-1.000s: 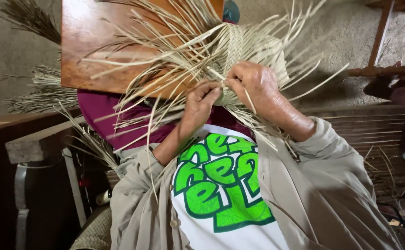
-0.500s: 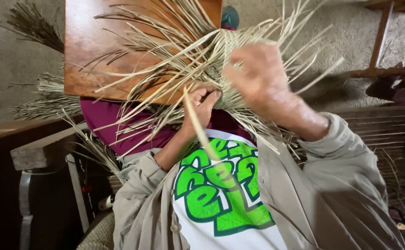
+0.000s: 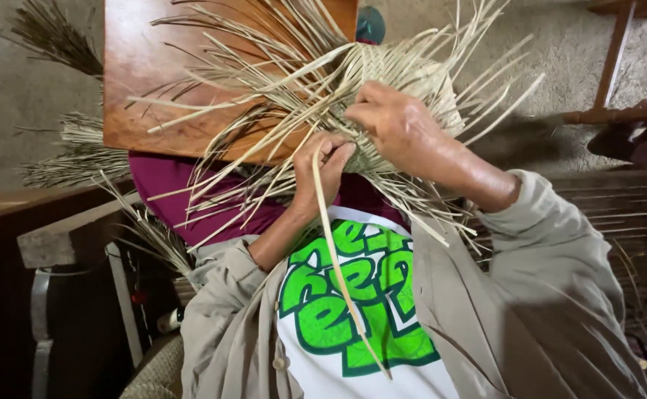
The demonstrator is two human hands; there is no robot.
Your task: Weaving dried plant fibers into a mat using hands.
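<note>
**Around the weaving spot**

A reddish wooden board [image 3: 146, 74] is lying over a purple cloth [image 3: 168, 185]. Bundles of dry straw [image 3: 72, 151] are resting on the grey floor [image 3: 13, 89]. A wooden chair frame [image 3: 619, 89] is standing at right.

The woven straw piece [image 3: 404, 81] lies on the wooden board [image 3: 138, 89], at its right edge. Loose straw bundles [image 3: 79, 148] lie beyond the board's left edge.

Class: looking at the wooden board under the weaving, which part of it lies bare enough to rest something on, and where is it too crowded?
Bare: the wooden board along its left edge. Crowded: its middle and right, under the woven straw piece and loose strands.
</note>
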